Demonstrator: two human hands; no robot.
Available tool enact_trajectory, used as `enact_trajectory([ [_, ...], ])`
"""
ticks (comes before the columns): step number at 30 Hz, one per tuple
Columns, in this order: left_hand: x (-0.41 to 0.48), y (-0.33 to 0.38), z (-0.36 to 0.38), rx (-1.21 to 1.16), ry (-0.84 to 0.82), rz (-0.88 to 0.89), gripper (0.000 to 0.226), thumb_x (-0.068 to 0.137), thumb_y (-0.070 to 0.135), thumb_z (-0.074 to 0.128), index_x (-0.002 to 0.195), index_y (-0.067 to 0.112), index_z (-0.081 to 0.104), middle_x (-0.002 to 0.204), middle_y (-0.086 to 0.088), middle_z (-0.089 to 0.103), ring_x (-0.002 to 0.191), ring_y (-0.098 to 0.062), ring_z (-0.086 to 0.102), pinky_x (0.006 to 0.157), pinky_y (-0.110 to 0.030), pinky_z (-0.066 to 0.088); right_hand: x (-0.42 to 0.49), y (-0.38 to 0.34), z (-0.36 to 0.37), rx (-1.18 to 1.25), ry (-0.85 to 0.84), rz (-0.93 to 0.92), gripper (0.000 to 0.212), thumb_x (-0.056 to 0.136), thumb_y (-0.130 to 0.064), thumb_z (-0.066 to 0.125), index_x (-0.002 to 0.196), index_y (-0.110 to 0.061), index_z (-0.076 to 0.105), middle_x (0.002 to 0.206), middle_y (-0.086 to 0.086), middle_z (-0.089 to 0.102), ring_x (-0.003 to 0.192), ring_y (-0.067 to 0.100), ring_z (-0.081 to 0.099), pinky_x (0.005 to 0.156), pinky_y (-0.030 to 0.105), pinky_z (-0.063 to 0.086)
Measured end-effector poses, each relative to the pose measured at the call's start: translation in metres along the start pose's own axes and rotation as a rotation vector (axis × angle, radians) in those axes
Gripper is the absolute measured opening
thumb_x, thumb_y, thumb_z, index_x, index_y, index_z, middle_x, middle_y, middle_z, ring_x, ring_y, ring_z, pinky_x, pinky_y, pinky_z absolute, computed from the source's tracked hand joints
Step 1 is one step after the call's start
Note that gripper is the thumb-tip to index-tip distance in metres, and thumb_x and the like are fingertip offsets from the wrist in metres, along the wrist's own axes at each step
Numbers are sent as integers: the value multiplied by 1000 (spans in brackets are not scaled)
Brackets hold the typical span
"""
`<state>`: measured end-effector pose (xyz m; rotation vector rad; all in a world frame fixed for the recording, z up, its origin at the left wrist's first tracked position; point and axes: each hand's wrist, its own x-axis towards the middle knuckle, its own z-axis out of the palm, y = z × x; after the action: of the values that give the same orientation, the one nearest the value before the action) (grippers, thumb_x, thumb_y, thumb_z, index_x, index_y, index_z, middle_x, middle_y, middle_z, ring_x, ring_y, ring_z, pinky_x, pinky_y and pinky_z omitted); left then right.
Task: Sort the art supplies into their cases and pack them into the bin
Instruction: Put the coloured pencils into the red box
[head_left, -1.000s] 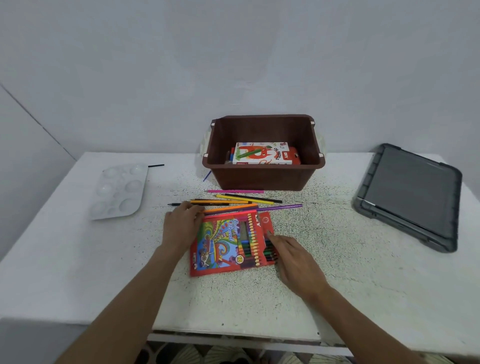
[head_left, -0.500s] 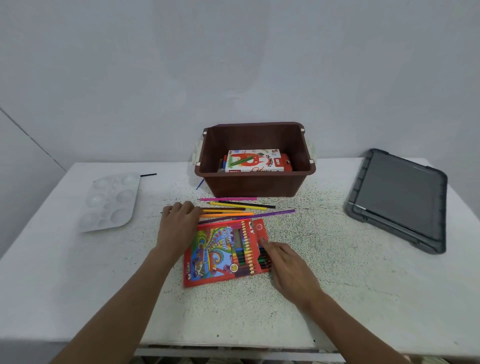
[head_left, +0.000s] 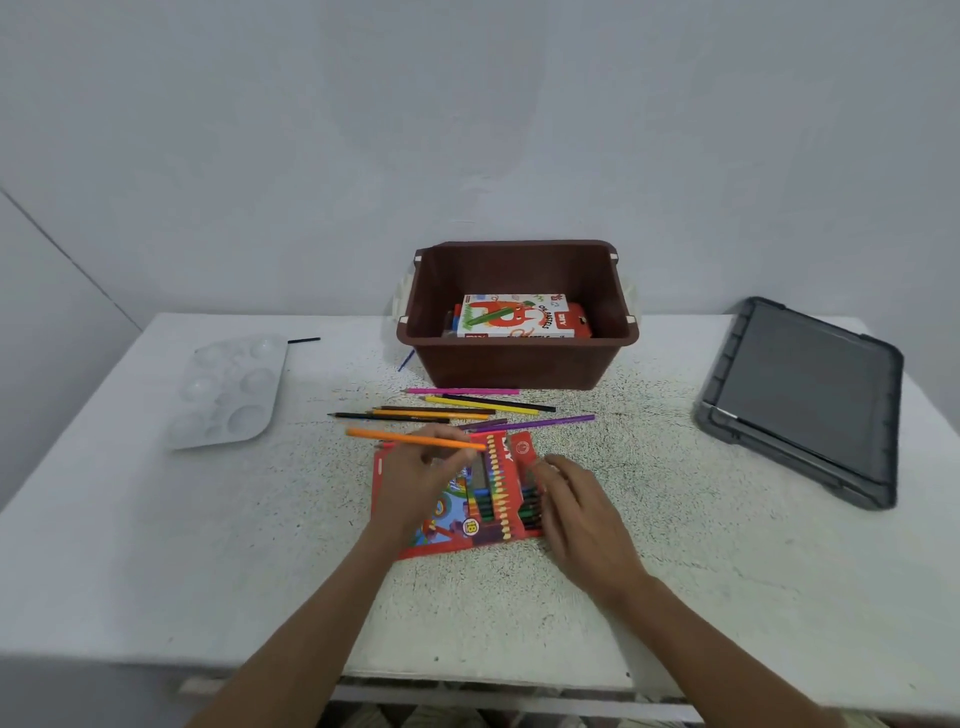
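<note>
A red pencil case (head_left: 498, 499) lies flat on the table with several coloured pencils inside. My left hand (head_left: 415, 478) hovers over its left half, holding an orange pencil (head_left: 410, 439) level above the case's top edge. My right hand (head_left: 576, 504) rests on the case's right edge, fingers pressing it down. Several loose pencils (head_left: 467, 408) lie in a row between the case and the brown bin (head_left: 519, 358). A white and red pastel box (head_left: 519, 317) lies inside the bin.
A white paint palette (head_left: 228, 395) lies at the left with a black stick (head_left: 304, 340) behind it. A blue pencil (head_left: 406, 359) leans by the bin's left corner. The grey bin lid (head_left: 800, 400) lies at the right.
My left hand has picked the orange pencil out of the loose row and drawn it back over the case. My right hand stays on the case's right edge.
</note>
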<state>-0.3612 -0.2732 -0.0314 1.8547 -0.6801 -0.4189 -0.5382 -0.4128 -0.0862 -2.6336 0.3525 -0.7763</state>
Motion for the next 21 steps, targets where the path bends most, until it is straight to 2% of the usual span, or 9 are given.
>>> enact_trajectory([
  [4,-17,8,20,-30,-92,54,11,81,15,79,88,21,72,84,8,74,81,-8,70,76,-24,56,9,-4,-1,-2,11,29,41,104,-24,41,142,-10,47,125,6,53,109,17,52,92,27,48],
  [8,-29,16,33,-66,-87,-22,12,81,15,79,88,18,70,81,12,72,79,1,67,69,-11,50,16,-10,-4,-7,22,-10,33,102,-21,45,131,-8,56,112,5,56,97,18,53,82,30,49],
  [13,-29,11,35,-56,-142,14,14,81,20,80,89,18,69,84,6,72,79,-8,67,72,-24,54,12,-11,-5,-2,23,-73,25,101,-19,49,120,-7,59,104,5,58,87,21,55,75,30,47],
  [15,-31,9,31,60,-178,86,19,81,31,79,94,20,69,91,10,71,86,-3,65,76,-24,52,8,-5,-7,-36,-5,-85,24,95,-17,55,115,-5,62,100,5,60,84,21,55,71,30,48],
  [18,-26,-18,8,516,-37,284,51,81,64,60,114,25,64,120,5,65,111,-12,58,96,-35,44,-6,22,-17,-92,64,53,23,85,-6,71,107,-2,67,93,6,62,79,19,53,66,30,49],
  [20,-29,-41,-15,646,84,201,65,84,72,44,129,25,53,138,-1,53,124,-20,51,104,-43,35,-15,39,-28,-69,172,237,19,92,-11,59,106,0,67,92,7,60,80,21,52,67,32,46],
  [21,-33,-51,-25,650,124,136,70,86,73,39,135,25,47,145,-2,47,130,-22,46,107,-45,31,-16,44,-31,-67,212,290,25,95,-15,51,106,1,67,91,8,58,79,23,52,68,30,43],
])
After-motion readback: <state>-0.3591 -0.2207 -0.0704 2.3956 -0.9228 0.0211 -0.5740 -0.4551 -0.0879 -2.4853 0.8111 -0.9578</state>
